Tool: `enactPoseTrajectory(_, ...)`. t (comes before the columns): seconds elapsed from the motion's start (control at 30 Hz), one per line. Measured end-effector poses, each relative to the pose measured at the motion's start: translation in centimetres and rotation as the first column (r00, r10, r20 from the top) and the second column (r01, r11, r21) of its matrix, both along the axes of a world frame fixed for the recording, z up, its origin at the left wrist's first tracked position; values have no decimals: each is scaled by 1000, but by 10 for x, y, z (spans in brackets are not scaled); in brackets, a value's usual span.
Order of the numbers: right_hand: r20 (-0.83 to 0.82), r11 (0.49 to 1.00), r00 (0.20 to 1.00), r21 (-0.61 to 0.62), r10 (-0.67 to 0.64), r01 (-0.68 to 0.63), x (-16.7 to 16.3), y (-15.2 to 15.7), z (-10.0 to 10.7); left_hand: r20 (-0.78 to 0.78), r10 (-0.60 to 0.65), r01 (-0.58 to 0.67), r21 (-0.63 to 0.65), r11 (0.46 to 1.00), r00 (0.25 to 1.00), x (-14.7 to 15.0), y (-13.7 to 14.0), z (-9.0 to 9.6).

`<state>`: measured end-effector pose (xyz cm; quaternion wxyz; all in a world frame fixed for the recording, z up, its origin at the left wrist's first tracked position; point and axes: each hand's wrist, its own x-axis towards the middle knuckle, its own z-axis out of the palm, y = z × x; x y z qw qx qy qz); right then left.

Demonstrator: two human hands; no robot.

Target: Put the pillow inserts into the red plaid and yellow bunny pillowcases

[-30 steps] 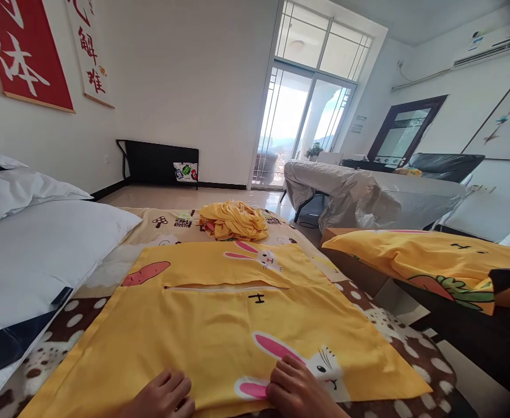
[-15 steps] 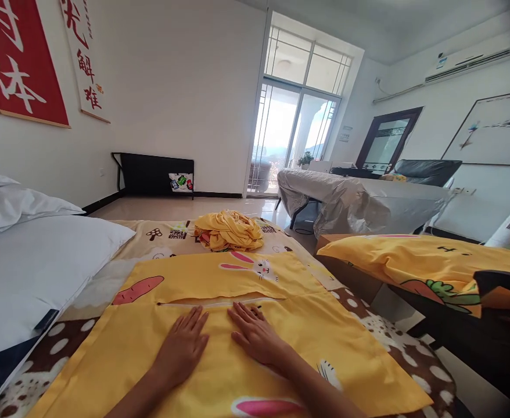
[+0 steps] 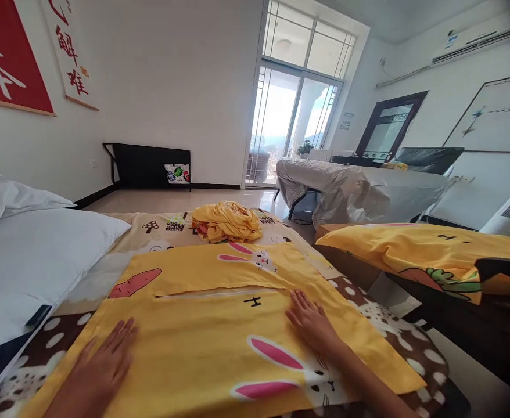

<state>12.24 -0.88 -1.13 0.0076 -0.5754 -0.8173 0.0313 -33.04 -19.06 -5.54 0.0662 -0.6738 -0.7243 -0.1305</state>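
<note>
- The yellow pillowcase (image 3: 220, 325) with the bunny and carrot print is lying flat on the bed (image 3: 394, 331), zipper slit running across its middle, and that's what both hands are working on.
- The left hand (image 3: 102, 363) is resting palm-down near the pillowcase's left edge, fingers spread. The right hand (image 3: 311, 319) is doing the same near the right edge, just below the zipper line.
- With the palms that far apart, I'd guess they're pulling the fabric taut and pressing wrinkles out toward the sides.
- Beyond the pillowcase's far edge, a crumpled yellow cloth (image 3: 226, 222) is sitting bunched up, well apart from both hands.
- Left of the pillowcase, a white pillow (image 3: 32, 261) is crowding right up to its corner, so there isn't much spare room that side.
- Right of the pillowcase the bed edge is coming up quick. A strip of brown spotted sheet is showing, then a gap, then another yellow-covered cushion (image 3: 424, 249) sitting close by.
- The far end of the bed past the crumpled cloth looks like the only open space.
</note>
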Motion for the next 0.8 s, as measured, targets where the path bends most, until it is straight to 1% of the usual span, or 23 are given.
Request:
enactPoseTrajectory(0.03,-36,998,998,-38,57,-59,-22,-10,1,17,-46,47,-103,994,999,21,7,9)
enactPoseTrajectory(0.07,-77,986,987,-84,141,-147,-46,-20,1,44,-119,125,-190,974,992,44,17,20)
enactPoseTrajectory(0.1,-129,960,961,-109,244,-258,-71,-28,2,73,-205,217,-235,947,976,65,28,32)
enactPoseTrajectory(0.13,-175,932,931,-116,320,-342,-94,-35,2,104,-274,293,-284,913,956,85,40,45)
enactPoseTrajectory(0.17,-210,907,904,-124,373,-403,-114,-40,2,138,-299,328,-312,892,944,101,53,57)
enactPoseTrajectory(0.2,-233,887,884,-134,405,-442,-131,-44,2,163,-300,337,-315,887,940,113,67,68)
enactPoseTrajectory(0.23,-249,878,874,-136,417,-458,-143,-48,2,190,-294,342,-316,885,937,122,80,77)
enactPoseTrajectory(0.3,-267,870,861,-127,433,-477,-154,-54,3,299,-290,386,-342,857,909,129,102,84)
enactPoseTrajectory(0.37,-285,835,819,-100,497,-542,-150,-65,4,417,-290,462,-407,788,862,128,114,79)
enactPoseTrajectory(0.4,-296,801,783,-89,546,-592,-145,-72,4,455,-285,490,-435,755,843,127,117,72)
enactPoseTrajectory(0.43,-309,756,739,-87,598,-648,-139,-79,5,468,-276,496,-452,741,839,126,117,64)
enactPoseTrajectory(0.47,-325,709,695,-94,642,-699,-134,-87,6,457,-270,483,-453,749,848,127,116,55)
enactPoseTrajectory(0.5,-344,673,660,-100,668,-733,-130,-94,7,429,-270,457,-429,779,862,129,113,47)
enactPoseTrajectory(0.57,-395,644,629,-112,670,-757,-126,-104,10,349,-286,401,-321,858,892,135,105,34)
enactPoseTrajectory(0.6,-427,640,622,-123,656,-759,-125,-105,11,306,-299,381,-260,887,904,138,101,29)
enactPoseTrajectory(0.63,-463,651,630,-138,624,-747,-123,-105,12,268,-319,377,-204,903,909,140,97,26)
enactPoseTrajectory(0.67,-496,676,649,-157,576,-720,-120,-103,13,236,-345,387,-160,908,908,141,92,24)
enactPoseTrajectory(0.73,-501,753,724,-194,475,-629,-105,-94,11,179,-394,417,-114,902,901,133,79,20)
enactPoseTrajectory(0.8,-395,868,842,-179,367,-462,-75,-82,4,108,-413,422,-93,902,905,112,57,13)
